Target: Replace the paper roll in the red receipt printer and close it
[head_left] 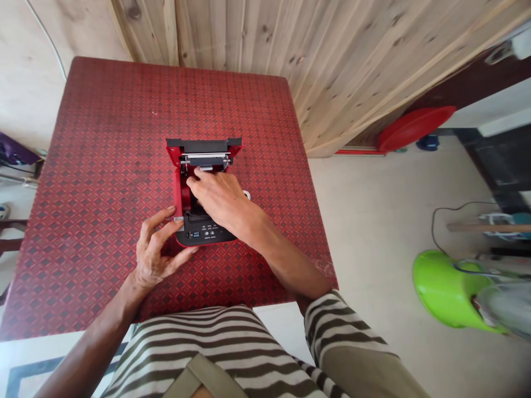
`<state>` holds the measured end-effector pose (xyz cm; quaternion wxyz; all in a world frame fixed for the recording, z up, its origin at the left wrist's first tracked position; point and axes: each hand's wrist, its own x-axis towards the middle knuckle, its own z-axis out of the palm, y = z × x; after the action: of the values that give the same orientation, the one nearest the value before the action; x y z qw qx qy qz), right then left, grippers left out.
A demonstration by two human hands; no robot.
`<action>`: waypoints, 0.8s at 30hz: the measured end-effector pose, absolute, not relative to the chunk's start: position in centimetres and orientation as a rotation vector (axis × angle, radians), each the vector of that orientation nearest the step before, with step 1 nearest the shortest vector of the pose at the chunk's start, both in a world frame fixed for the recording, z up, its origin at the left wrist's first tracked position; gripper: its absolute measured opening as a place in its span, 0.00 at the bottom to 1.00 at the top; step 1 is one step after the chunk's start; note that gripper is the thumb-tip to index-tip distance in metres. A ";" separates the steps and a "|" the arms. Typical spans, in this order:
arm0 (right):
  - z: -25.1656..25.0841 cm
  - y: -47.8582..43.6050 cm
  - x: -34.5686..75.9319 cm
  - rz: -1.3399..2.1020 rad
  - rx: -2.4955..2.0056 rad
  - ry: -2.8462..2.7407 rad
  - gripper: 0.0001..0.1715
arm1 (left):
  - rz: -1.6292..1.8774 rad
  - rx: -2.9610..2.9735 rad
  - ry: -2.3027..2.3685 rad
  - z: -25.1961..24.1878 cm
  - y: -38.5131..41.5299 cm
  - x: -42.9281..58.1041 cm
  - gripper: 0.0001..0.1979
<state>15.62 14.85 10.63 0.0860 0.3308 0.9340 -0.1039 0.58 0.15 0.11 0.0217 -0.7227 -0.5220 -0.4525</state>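
At frame centre a red printer (203, 235), lid raised, is set on the patterned table (103, 138). Its lower-left corner is touched by the open left hand (155, 249). Its compartment is hidden by the right hand (219, 199), whose grip cannot be told. A green object (443, 287) is seen lower right.

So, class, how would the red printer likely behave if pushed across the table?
Probably stiff: the printer is a hard boxy shell. It likely slides, not rolls, on the cloth. Its raised lid may swing if jolted.
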 end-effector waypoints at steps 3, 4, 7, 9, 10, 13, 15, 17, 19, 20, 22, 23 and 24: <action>10.6 15.1 15.5 -0.341 0.949 2.749 0.24 | -1.410 -2.240 -1.602 0.2 0.3 0.6 0.35; 10.5 15.2 15.5 -0.348 0.939 2.759 0.23 | -1.412 -2.237 -1.598 0.2 0.3 0.6 0.35; 10.5 15.1 15.7 -0.353 0.930 2.861 0.22 | -1.407 -2.225 -1.596 0.1 0.4 0.5 0.36; 10.9 14.8 16.2 -0.367 0.963 2.914 0.21 | -1.400 -2.227 -1.603 0.0 0.4 0.5 0.36; 11.1 14.5 16.7 -0.391 0.997 2.926 0.20 | -1.396 -2.229 -1.604 0.0 0.4 0.5 0.36; 11.8 13.7 19.5 -0.637 1.122 3.040 0.13 | -1.389 -2.232 -1.610 0.1 0.4 0.5 0.36; 11.9 13.1 22.2 -0.991 1.216 3.172 0.10 | -1.382 -2.235 -1.607 0.2 0.4 0.5 0.36; 11.2 12.3 25.0 -1.416 1.359 3.189 0.11 | -1.376 -2.236 -1.596 0.4 0.5 0.6 0.36; 9.7 11.1 27.4 -1.794 1.544 3.068 0.13 | -1.370 -2.228 -1.592 0.5 0.6 0.7 0.35; 8.7 10.4 28.3 -1.944 1.629 2.986 0.13 | -1.366 -2.223 -1.598 0.5 0.6 0.7 0.35; 6.4 8.7 29.4 -2.156 1.807 2.828 0.13 | -1.352 -2.210 -1.622 0.5 0.6 0.7 0.34; 5.3 7.8 29.6 -2.217 1.883 2.754 0.13 | -1.344 -2.205 -1.628 0.4 0.6 0.7 0.34; 4.2 7.0 29.7 -2.254 1.941 2.690 0.13 | -1.340 -2.200 -1.628 0.4 0.7 0.7 0.33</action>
<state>29.69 6.95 4.18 -0.4208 0.4390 0.6084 -0.5099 0.65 0.65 0.42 0.0472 -0.7210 -0.5337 -0.4394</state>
